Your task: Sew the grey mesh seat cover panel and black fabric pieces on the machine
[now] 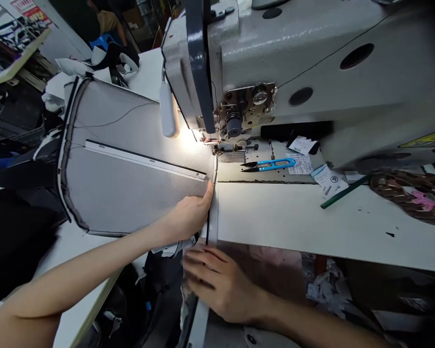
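A large grey mesh fabric panel (116,193) with dark piped edges lies left of the sewing machine's needle (215,150), its right edge under the presser foot. A pale edging strip (213,220) with a dark border runs from the foot down along that edge and off the table. My left hand (190,215) is closed on the panel's right edge just below the foot, one finger pointing up along the seam. Lower down, my right hand (221,285) has its fingers curled round the hanging strip; they are slightly blurred. A stiff white strip (145,160) lies across the panel.
The sewing machine (297,63) fills the upper right, with a lit lamp (169,111). Blue thread snips (270,165), paper labels (329,181), a green stick (344,192) and a brown sandal (413,195) lie right. A person (107,24) is behind, upper left.
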Demonstrator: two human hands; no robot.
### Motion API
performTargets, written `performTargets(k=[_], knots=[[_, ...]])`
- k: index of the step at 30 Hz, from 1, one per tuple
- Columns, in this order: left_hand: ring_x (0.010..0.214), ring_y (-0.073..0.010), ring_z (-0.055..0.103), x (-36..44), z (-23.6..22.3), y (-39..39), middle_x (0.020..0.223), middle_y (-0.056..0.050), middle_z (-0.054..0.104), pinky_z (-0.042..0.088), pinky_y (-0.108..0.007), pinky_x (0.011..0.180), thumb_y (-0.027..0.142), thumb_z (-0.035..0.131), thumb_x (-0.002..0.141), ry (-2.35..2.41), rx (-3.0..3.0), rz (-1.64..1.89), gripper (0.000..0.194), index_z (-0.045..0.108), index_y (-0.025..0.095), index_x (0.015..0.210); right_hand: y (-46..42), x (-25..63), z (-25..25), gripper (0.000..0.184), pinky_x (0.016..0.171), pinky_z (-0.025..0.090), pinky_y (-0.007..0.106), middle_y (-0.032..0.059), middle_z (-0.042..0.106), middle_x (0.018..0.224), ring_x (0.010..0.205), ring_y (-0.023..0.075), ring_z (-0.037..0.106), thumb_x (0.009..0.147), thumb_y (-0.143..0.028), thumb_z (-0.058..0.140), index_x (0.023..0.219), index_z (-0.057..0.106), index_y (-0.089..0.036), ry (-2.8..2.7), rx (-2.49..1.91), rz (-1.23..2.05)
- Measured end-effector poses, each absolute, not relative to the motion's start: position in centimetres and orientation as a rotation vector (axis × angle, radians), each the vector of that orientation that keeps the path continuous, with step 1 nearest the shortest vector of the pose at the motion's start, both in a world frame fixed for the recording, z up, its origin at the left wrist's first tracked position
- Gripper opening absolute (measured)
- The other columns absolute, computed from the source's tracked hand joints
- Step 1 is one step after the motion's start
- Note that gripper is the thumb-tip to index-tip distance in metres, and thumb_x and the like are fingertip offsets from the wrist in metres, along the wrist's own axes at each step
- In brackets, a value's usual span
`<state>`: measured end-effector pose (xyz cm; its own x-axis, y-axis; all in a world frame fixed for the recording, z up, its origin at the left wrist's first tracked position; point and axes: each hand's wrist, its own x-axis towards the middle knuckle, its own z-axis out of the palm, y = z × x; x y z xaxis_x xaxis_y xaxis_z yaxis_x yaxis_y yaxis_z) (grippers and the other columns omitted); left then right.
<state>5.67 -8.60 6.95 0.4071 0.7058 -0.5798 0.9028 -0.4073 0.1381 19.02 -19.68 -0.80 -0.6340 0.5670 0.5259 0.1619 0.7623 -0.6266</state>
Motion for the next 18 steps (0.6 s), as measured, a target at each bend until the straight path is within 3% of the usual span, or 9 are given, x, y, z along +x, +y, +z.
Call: performTargets(k=[2, 7, 18], knots=[[0.082, -0.0239, 0.067, 5.5, 6.8, -9.0, 0.088, -0.011, 0.070, 0.048, -0.033, 0.069, 0.013, 0.032, 0.090, 1.372, 2.233, -0.556, 0.063, 0.008, 0.000, 0.147, -19.2, 20.6, -1.5, 0.027, 0.109, 0.046, 0.041, 0.0130, 0.065, 0.122, 0.124, 0.0227, 0.054, 0.091, -0.008, 0.055, 0.115, 0.065, -0.010, -2.211, -0.684, 0.449], [0.082, -0.0233, 0.066, 5.8, 7.1, -8.8, 0.090, -0.012, 0.069, 0.047, -0.033, 0.067, 0.015, 0.029, 0.093, 1.347, 2.247, -0.517, 0.055, 0.019, -0.001, 0.145, -16.9, 20.7, -2.0, 0.021, 0.103, 0.052, 0.036, 0.0142, 0.071, 0.105, 0.107, 0.0221, 0.065, 0.091, -0.006, 0.051, 0.097, 0.071, -0.007, -2.257, -0.683, 0.055], [0.073, -0.0226, 0.067, 6.9, 7.2, -8.5, 0.081, -0.012, 0.069, 0.048, -0.031, 0.063, 0.014, 0.036, 0.090, 1.425, 2.188, -0.668, 0.062, 0.015, -0.002, 0.146, -16.2, 20.9, -1.6, 0.016, 0.096, 0.055, 0.038, 0.0160, 0.072, 0.101, 0.101, 0.0239, 0.067, 0.087, -0.006, 0.055, 0.094, 0.070, -0.006, -2.306, -0.607, 0.022]])
